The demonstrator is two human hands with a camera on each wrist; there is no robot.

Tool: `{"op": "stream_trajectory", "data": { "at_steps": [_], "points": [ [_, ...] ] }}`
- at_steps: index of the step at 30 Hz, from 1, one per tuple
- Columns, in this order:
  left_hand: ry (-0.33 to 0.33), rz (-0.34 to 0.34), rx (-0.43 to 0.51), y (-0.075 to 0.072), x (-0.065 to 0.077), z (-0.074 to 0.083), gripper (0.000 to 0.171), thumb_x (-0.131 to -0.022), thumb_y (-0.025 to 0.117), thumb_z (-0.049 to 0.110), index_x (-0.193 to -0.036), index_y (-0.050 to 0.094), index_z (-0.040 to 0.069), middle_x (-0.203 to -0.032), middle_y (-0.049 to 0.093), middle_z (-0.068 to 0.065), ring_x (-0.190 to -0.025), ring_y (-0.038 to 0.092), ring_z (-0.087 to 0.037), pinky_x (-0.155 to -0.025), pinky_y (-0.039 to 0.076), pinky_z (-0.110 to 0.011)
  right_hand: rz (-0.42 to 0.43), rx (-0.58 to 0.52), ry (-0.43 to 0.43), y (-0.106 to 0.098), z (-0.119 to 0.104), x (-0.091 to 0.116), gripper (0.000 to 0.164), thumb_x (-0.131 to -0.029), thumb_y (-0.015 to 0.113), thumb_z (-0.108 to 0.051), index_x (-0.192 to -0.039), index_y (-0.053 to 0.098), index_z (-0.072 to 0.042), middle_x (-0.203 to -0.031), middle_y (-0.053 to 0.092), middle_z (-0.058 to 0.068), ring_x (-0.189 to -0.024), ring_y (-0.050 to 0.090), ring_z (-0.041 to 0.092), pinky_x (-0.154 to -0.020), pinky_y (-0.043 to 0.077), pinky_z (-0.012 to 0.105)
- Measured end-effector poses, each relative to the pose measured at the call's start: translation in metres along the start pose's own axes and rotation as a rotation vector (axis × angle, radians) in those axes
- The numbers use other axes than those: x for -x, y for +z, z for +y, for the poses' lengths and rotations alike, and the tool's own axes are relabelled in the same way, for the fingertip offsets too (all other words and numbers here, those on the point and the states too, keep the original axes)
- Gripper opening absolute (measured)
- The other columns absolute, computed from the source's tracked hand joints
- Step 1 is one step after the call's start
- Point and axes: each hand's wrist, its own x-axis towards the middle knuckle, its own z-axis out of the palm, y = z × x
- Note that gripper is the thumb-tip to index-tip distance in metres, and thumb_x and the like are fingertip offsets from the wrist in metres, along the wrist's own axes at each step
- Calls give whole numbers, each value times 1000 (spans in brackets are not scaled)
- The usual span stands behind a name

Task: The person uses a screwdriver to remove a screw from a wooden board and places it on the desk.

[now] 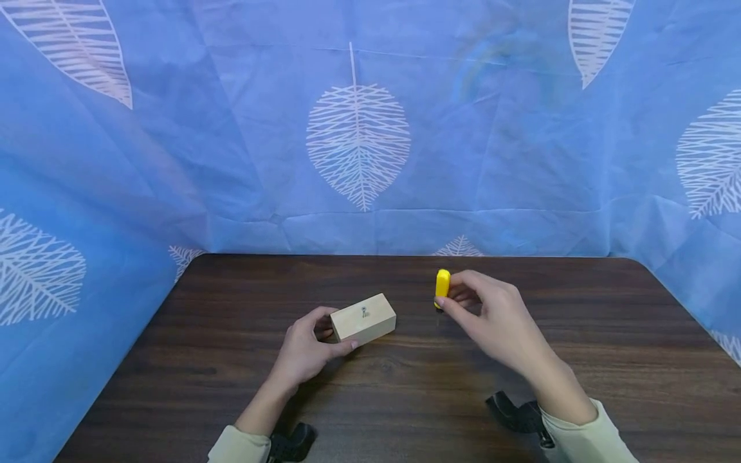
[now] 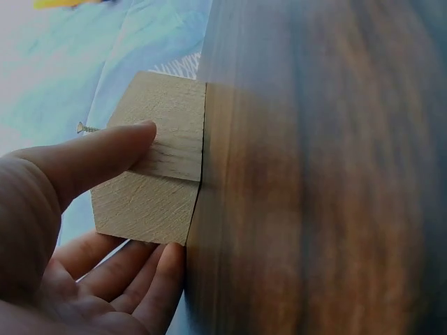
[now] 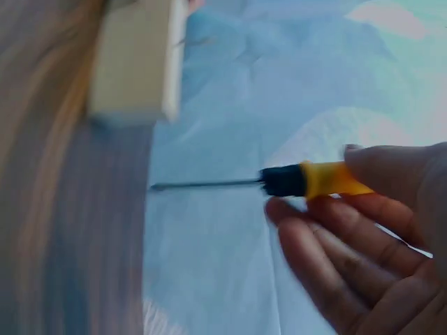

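Note:
My left hand (image 1: 303, 350) grips the near left end of a pale wooden block (image 1: 373, 328) resting on the table, thumb along its front side and fingers behind. From the block's top a small screw (image 1: 363, 312) stands up; the left wrist view shows the screw (image 2: 85, 128) partly sunk, its head well clear of the wood. To the right of the block, my right hand (image 1: 500, 315) pinches the yellow handle of a screwdriver (image 1: 442, 286) between thumb and fingers. In the right wrist view the screwdriver's thin shaft (image 3: 209, 185) points down toward the tabletop, apart from the block.
The dark wood-grain table (image 1: 231, 386) has its far edge just beyond the hands. Behind and beside it hangs a blue cloth (image 1: 249, 128) with white leaf prints. Black wrist mounts (image 1: 515, 411) sit at both sleeves.

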Motion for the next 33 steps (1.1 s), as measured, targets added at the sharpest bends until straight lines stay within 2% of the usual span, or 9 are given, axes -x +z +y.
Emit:
{"op": "stream_trajectory", "data": {
  "at_steps": [5, 9, 14, 20, 29, 33],
  "points": [
    [-12, -8, 4, 0, 0, 0, 53, -83, 95, 19, -130, 72, 13, -127, 73, -14, -120, 72, -36, -104, 61, -53, 1, -207, 86, 11, -21, -25, 22, -101, 78, -22, -121, 72, -15, -114, 79, 4, -95, 80, 15, -79, 65, 25],
    [-2, -12, 3, 1, 1, 0, 53, -83, 95, 19, -130, 72, 13, -127, 73, -14, -121, 72, -37, -104, 61, -52, 11, -291, 65, 22, -36, -42, 23, -101, 78, -22, -122, 72, -14, -111, 80, 1, -97, 78, 13, -87, 65, 28],
    [3, -14, 7, 1, 0, 0, 52, -83, 95, 19, -130, 72, 13, -127, 73, -13, -121, 72, -36, -105, 61, -53, 8, -372, 10, 33, -47, -55, 24, -100, 78, -16, -122, 72, -9, -110, 80, 2, -96, 77, 14, -89, 65, 26],
    [-3, -2, 12, 0, -1, -1, 50, -84, 94, 18, -129, 73, 14, -127, 74, -12, -121, 71, -33, -106, 61, -52, 9, -393, -14, 40, -48, -60, 22, -100, 78, -13, -121, 72, -8, -108, 81, 6, -95, 77, 15, -87, 64, 23],
    [-6, 4, 2, 0, 0, 0, 51, -83, 95, 17, -129, 73, 14, -128, 73, -12, -122, 71, -35, -106, 61, -52, -18, -396, -25, 52, -47, -60, 24, -100, 78, -14, -123, 72, -8, -109, 79, 6, -97, 77, 16, -88, 65, 26],
    [-14, 6, -5, 2, -3, -2, 49, -84, 95, 17, -128, 73, 16, -127, 74, -10, -123, 71, -32, -108, 60, -50, -22, -389, -45, 58, -46, -58, 24, -101, 78, -14, -123, 71, -7, -110, 79, 6, -97, 77, 16, -87, 66, 27]
  ]
}}
